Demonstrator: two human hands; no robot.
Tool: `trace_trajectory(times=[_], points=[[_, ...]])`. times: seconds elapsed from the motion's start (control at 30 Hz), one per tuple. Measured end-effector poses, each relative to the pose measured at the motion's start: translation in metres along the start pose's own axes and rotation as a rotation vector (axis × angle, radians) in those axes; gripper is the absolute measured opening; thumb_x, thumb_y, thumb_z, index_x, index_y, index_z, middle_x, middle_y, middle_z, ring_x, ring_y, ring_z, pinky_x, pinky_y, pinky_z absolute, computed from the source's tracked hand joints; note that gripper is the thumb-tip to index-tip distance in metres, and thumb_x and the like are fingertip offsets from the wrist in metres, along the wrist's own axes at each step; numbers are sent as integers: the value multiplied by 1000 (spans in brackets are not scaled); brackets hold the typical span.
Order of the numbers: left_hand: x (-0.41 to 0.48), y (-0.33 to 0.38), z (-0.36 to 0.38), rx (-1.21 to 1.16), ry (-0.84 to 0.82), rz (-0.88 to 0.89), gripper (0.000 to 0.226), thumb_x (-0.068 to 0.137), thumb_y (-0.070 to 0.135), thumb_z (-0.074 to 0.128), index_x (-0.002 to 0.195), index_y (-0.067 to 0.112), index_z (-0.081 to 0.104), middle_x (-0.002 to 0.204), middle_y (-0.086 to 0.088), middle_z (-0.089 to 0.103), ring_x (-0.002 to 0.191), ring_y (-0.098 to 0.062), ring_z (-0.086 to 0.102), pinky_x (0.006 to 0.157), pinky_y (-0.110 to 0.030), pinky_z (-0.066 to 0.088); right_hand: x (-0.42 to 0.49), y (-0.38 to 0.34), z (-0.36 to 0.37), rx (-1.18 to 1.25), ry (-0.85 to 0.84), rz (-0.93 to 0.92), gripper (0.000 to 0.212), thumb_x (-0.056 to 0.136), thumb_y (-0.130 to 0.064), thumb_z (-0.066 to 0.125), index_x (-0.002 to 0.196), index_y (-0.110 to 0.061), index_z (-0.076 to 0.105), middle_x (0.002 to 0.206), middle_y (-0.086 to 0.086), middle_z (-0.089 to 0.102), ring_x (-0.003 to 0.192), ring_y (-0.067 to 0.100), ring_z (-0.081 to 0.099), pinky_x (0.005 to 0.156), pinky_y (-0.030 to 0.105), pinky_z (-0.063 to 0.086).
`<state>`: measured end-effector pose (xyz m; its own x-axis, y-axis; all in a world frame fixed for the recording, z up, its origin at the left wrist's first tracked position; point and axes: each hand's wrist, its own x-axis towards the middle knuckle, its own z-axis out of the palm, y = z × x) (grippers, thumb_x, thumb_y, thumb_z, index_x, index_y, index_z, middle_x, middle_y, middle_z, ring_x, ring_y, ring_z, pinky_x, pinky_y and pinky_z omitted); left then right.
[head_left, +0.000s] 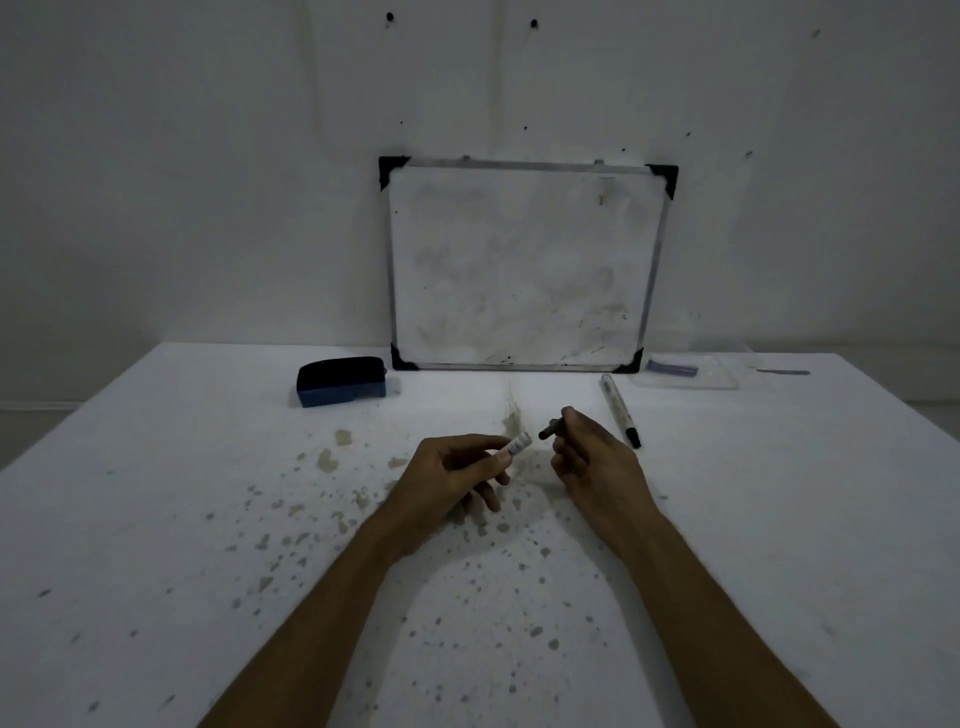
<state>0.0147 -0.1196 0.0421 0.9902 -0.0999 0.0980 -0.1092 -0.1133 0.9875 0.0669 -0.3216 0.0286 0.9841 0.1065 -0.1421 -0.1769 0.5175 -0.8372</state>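
My left hand (457, 475) grips a white marker barrel (519, 446), whose end pokes out toward the right. My right hand (592, 460) pinches a small black marker piece (549, 430), seemingly the cap, pointing left at the barrel. A short gap separates the two parts above the stained white table (208, 519). A second marker (619, 410) with a black cap lies on the table just right of my right hand. A small whiteboard (524, 270) with black corners leans against the wall at the table's back edge.
A dark blue board eraser (340, 382) sits at the back left of the table. A clear plastic package (685, 370) lies at the back right beside the whiteboard. Brownish stains dot the table's middle.
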Motion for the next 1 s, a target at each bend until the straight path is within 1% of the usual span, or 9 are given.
trace_trajectory(times=[0.07, 0.2, 0.3, 0.37, 0.43, 0.53, 0.67, 0.87, 1.0], points=[[-2, 0, 1, 18, -6, -2, 20, 93, 26, 72, 113, 30, 77, 90, -6, 81, 67, -23, 75, 56, -28, 53, 0, 3, 1, -28, 55, -31, 36, 90, -22, 76, 118, 0, 72, 96, 8, 75, 77, 12, 67, 75, 29, 55], [-2, -1, 2, 18, -5, -5, 21, 92, 27, 73, 111, 34, 77, 91, -6, 81, 68, -20, 75, 57, -28, 52, -3, 5, 5, -133, 90, -93, 29, 89, -24, 77, 112, -5, 76, 94, 10, 74, 81, 14, 68, 82, 31, 58], [-1, -2, 3, 27, 11, -2, 20, 92, 27, 73, 108, 38, 76, 90, -5, 81, 66, -19, 74, 57, -28, 53, -4, 9, 8, -222, 144, -172, 26, 91, -25, 76, 111, -9, 76, 101, 8, 77, 87, 18, 72, 80, 30, 60], [-1, -5, 4, 42, 9, 10, 20, 93, 28, 73, 110, 37, 77, 88, -6, 81, 65, -21, 74, 55, -28, 53, -5, 11, 8, -356, 234, -307, 21, 92, -29, 75, 109, -16, 75, 103, 3, 78, 89, 18, 74, 75, 30, 61], [0, -8, 6, 56, 11, 10, 22, 94, 29, 72, 114, 33, 78, 87, -7, 80, 64, -22, 73, 54, -28, 53, -8, 8, 7, -580, 310, -516, 17, 94, -33, 72, 108, -23, 72, 102, -9, 75, 87, 11, 72, 71, 35, 63], [2, -10, 8, 75, 27, 0, 26, 96, 30, 70, 121, 25, 76, 84, -4, 79, 63, -20, 71, 52, -26, 50, -15, -4, 10, -655, 318, -694, 15, 95, -31, 71, 109, -24, 70, 102, -16, 72, 84, 8, 69, 61, 42, 63], [4, -11, 6, 56, 28, 0, 28, 97, 32, 68, 122, 24, 76, 84, -4, 77, 63, -20, 71, 51, -28, 49, -16, -7, 11, -624, 307, -707, 18, 93, -31, 74, 110, -28, 68, 102, -13, 73, 83, 14, 70, 62, 43, 62], [4, -9, 1, -23, 22, 4, 23, 100, 28, 64, 117, 18, 77, 84, -7, 74, 65, -28, 70, 50, -29, 43, -14, -8, 8, -563, 264, -625, 20, 93, -32, 74, 108, -20, 70, 101, -2, 74, 78, 25, 70, 50, 25, 54], [5, -8, 0, -37, 28, 2, 22, 101, 27, 64, 115, 18, 78, 82, -6, 73, 63, -26, 70, 50, -29, 44, -11, -8, 6, -513, 219, -557, 19, 92, -29, 75, 108, -19, 72, 97, 3, 75, 66, 21, 66, 54, 28, 54]])
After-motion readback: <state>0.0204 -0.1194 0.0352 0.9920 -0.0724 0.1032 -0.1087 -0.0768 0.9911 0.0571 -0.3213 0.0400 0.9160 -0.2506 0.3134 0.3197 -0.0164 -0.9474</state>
